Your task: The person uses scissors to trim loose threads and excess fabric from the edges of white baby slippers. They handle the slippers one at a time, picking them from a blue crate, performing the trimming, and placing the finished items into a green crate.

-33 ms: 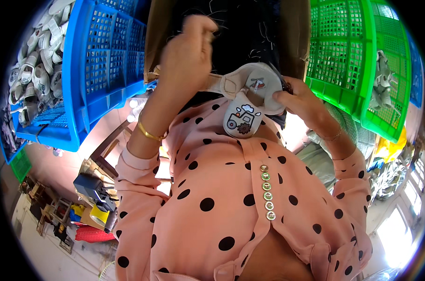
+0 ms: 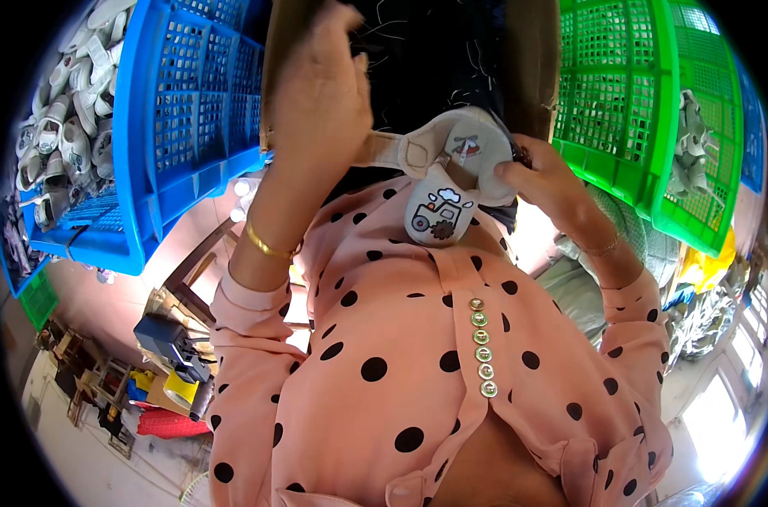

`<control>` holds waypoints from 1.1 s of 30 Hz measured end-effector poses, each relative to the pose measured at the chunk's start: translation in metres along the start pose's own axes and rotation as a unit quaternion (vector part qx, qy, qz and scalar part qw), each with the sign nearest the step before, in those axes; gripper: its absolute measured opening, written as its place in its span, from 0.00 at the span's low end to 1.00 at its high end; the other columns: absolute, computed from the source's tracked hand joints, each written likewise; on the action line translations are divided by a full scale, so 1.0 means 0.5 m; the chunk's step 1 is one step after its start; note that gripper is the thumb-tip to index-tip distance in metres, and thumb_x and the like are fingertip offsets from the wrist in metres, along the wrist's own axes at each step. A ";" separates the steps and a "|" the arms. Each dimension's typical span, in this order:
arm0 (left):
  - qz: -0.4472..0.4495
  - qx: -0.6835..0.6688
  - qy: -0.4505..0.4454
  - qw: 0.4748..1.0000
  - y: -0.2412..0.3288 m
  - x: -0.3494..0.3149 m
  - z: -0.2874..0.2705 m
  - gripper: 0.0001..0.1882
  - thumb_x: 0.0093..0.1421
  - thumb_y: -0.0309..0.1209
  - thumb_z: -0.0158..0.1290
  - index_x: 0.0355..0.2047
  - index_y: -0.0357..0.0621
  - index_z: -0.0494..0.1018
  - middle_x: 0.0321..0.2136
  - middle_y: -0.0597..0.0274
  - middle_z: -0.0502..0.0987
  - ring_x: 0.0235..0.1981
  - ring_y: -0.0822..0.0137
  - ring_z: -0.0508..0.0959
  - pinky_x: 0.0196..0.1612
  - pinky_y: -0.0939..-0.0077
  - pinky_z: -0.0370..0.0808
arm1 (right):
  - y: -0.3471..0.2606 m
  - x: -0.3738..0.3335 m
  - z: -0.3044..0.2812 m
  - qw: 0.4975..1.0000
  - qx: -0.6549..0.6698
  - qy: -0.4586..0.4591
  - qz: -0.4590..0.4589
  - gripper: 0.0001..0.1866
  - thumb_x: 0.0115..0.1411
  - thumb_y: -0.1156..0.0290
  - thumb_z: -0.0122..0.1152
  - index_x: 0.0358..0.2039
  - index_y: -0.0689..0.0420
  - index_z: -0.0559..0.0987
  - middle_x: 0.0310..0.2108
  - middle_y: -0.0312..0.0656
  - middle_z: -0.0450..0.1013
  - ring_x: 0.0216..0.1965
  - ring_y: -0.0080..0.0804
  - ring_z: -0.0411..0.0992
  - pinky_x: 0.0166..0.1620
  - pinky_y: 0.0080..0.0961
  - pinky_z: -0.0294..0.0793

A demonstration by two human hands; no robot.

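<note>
I judge I'm mid-handling a small beige shoe upper (image 2: 451,182): right hand (image 2: 540,182) pinches its right edge, left hand (image 2: 320,93) raised just left, loosely curled, empty. Next, the left must steady it.

Left crate: a blue crate (image 2: 172,110) holds pale small shoes (image 2: 62,127).
Right crate: a green crate (image 2: 646,93) holds a few more shoes (image 2: 692,144).
</note>
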State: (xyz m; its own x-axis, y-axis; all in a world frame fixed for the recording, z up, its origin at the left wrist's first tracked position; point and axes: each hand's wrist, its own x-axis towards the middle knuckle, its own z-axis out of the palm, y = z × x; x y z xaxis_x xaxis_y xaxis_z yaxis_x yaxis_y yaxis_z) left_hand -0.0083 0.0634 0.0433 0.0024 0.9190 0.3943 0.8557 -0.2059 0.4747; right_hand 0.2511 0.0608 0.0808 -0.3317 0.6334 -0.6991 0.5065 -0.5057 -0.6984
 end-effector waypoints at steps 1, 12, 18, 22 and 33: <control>0.031 0.099 0.066 0.992 0.003 0.010 -0.009 0.23 0.59 0.28 0.55 0.54 0.44 0.65 0.49 0.49 0.75 0.48 0.53 0.75 0.49 0.63 0.72 | -0.013 -0.005 0.003 0.998 -0.046 0.040 -0.025 0.12 0.55 0.72 0.54 0.34 0.70 0.74 0.24 0.42 0.73 0.23 0.24 0.73 0.30 0.20 0.72; 0.198 -0.075 -0.242 0.947 0.099 -0.055 0.002 0.19 0.48 0.28 0.62 0.43 0.45 0.75 0.39 0.60 0.77 0.45 0.58 0.72 0.49 0.62 0.70 | -0.045 0.031 0.014 0.965 -0.097 0.082 -0.228 0.09 0.59 0.70 0.54 0.31 0.64 0.72 0.18 0.41 0.71 0.20 0.23 0.71 0.25 0.23 0.70; -0.120 -0.394 -0.205 0.888 0.073 -0.038 -0.009 0.16 0.50 0.23 0.62 0.40 0.37 0.74 0.33 0.53 0.74 0.35 0.61 0.75 0.41 0.70 0.73 | -0.054 0.010 -0.038 0.917 -0.124 0.225 -0.304 0.14 0.61 0.65 0.61 0.44 0.60 0.76 0.16 0.32 0.68 0.16 0.16 0.63 0.22 0.16 0.63; -0.210 -0.591 -0.137 0.767 0.083 -0.041 -0.007 0.16 0.56 0.18 0.58 0.45 0.35 0.73 0.41 0.58 0.76 0.40 0.72 0.76 0.41 0.77 0.76 | -0.030 0.003 0.004 0.913 -0.184 0.138 -0.336 0.28 0.50 0.61 0.72 0.48 0.61 0.74 0.19 0.39 0.73 0.18 0.24 0.73 0.24 0.20 0.72; -0.168 -0.483 -0.127 0.850 0.090 -0.016 -0.022 0.14 0.55 0.24 0.62 0.42 0.36 0.76 0.36 0.58 0.81 0.36 0.72 0.80 0.41 0.79 0.77 | -0.043 0.047 -0.005 0.842 -0.276 0.161 -0.434 0.27 0.47 0.66 0.70 0.49 0.58 0.75 0.21 0.42 0.73 0.21 0.38 0.74 0.26 0.28 0.72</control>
State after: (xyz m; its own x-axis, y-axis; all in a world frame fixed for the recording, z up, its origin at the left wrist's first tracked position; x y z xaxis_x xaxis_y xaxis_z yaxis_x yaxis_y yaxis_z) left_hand 0.0244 0.0432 0.0703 0.0586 0.9981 -0.0166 0.0067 0.0163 0.9998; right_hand 0.2344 0.0881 0.0796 -0.5799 0.7951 0.1777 0.5071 0.5230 -0.6850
